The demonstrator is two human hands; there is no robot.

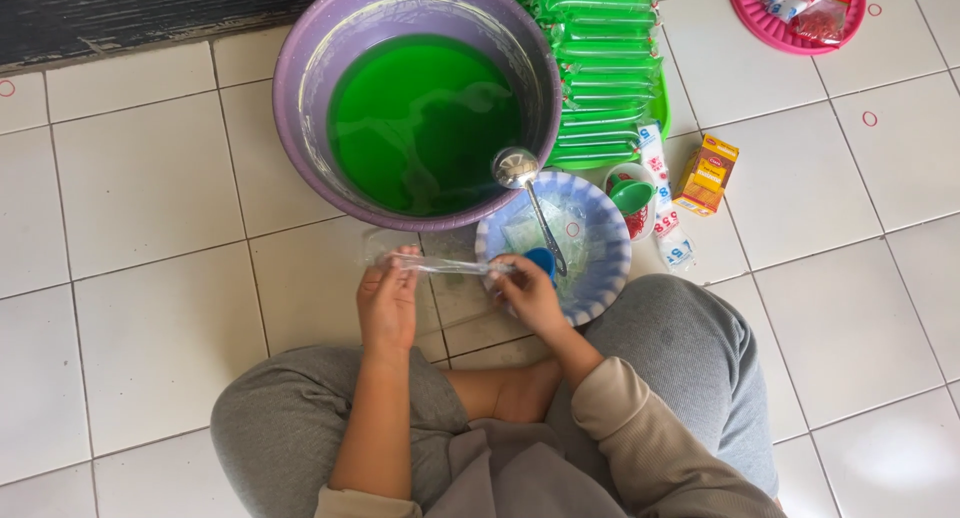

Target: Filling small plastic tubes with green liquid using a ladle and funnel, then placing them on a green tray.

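Top centre of the frame, we have the big round purple plastic basin (pixel 300 98), holding bright green liquid (pixel 420 128); it looks heavy and sloshy, so we judge it is best left where it stands. Just right of it, at the upper edge, lies a stack of filled green tube-shaped plastic bags (pixel 603 68), packed side by side. Below the basin, centre frame, sits the blue-and-white patterned bowl (pixel 610 248) with a long-handled metal ladle (pixel 518 168) propped across it, its cup resting against the basin's rim.

Now to the hands, centre of the picture. We stretch a long, narrow, clear plastic bag (pixel 445 266) flat between them, over the white tiled floor (pixel 150 178). Our left hand (pixel 388 303) pinches its left end with closed fingers; our right hand (pixel 530 293) is closed on the other end, beside a small blue funnel (pixel 543 263) at the bowl's edge. We judge that film feather-light, limp, slippery and easy to tear, so the ends are the place to hold.
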